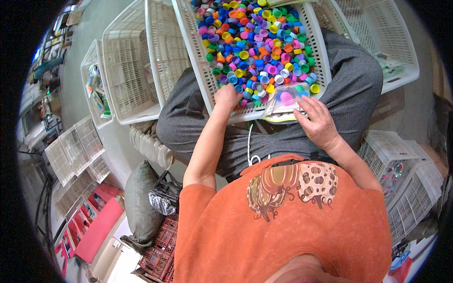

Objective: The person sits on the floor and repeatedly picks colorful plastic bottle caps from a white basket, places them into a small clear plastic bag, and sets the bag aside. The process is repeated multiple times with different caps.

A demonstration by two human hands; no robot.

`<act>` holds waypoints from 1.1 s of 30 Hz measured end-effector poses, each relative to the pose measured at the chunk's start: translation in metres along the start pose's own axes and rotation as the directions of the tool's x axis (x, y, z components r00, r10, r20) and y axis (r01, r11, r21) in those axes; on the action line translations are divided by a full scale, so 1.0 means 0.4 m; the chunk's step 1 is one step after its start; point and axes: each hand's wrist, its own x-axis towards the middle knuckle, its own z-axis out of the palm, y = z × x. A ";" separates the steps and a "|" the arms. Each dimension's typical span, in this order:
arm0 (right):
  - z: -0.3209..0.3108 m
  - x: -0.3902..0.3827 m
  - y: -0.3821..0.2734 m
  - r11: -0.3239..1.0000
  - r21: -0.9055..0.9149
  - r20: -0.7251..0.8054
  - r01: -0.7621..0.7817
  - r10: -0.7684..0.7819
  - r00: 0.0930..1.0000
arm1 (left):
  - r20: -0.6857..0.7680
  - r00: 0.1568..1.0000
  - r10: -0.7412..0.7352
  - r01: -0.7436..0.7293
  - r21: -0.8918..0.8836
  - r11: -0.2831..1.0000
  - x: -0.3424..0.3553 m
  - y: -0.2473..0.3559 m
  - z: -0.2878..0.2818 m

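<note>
A white perforated basket (319,61) on the person's lap is heaped with several small plastic caps (258,63) in many colours. My left hand (227,97) reaches into the caps at the near left, fingers curled down; what they grip, if anything, is hidden. At the near right of the basket, my right hand (312,118) holds a clear plastic bag (275,106) containing a few pink, blue and green pieces, with a white strip along its lower part.
More white baskets (127,37) stand left, upper right and lower right. A grey-green sack (144,198), a maroon crate (155,252) and pink items (96,226) lie at the lower left. The person's grey-trousered legs (354,80) frame the basket.
</note>
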 end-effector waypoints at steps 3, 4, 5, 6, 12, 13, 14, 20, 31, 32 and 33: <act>-0.004 0.003 -0.001 1.000 0.006 -0.003 -0.005 0.005 1.000 | -0.006 0.999 0.044 -0.044 -0.021 0.999 0.014 -0.007 0.050; -0.003 0.002 0.000 1.000 0.007 -0.008 -0.012 0.012 1.000 | 0.030 0.998 0.048 -0.047 -0.052 0.998 0.011 -0.006 0.034; -0.002 0.001 0.002 1.000 0.008 -0.013 -0.018 0.019 1.000 | 0.067 0.996 0.053 -0.048 -0.082 0.995 0.010 -0.009 0.022; -0.003 0.002 0.003 1.000 0.005 -0.012 -0.027 0.027 1.000 | 0.058 0.997 0.049 -0.034 -0.231 0.972 0.015 -0.015 0.018; 0.004 0.001 0.006 0.998 0.007 -0.016 -0.057 0.057 0.998 | -0.265 0.961 0.082 -0.150 -0.247 0.957 0.089 0.038 -0.042; 0.004 -0.001 0.006 0.999 -0.003 -0.018 -0.054 0.054 0.998 | -0.321 0.943 0.086 -0.151 -0.185 0.971 0.097 0.054 -0.049; 0.001 0.002 0.003 0.999 -0.011 -0.020 -0.042 0.042 0.999 | -0.322 0.944 0.077 -0.108 -0.078 0.991 0.127 0.050 -0.024; -0.024 0.015 0.000 1.000 0.023 -0.015 -0.017 0.017 1.000 | -0.291 0.955 -0.056 -0.021 -0.256 0.967 0.151 0.024 -0.013; -0.013 0.019 -0.006 0.999 -0.036 -0.043 -0.017 0.015 0.999 | -0.655 0.667 0.356 -0.654 -0.285 0.701 -0.288 0.279 -0.273; -0.012 0.018 -0.007 0.999 -0.032 -0.053 -0.018 0.016 0.998 | -0.603 0.704 0.376 -0.602 -0.225 0.766 -0.294 0.289 -0.261; -0.011 0.017 -0.007 0.999 -0.028 -0.063 -0.020 0.018 0.998 | -0.603 0.710 0.363 -0.582 -0.213 0.785 -0.295 0.293 -0.255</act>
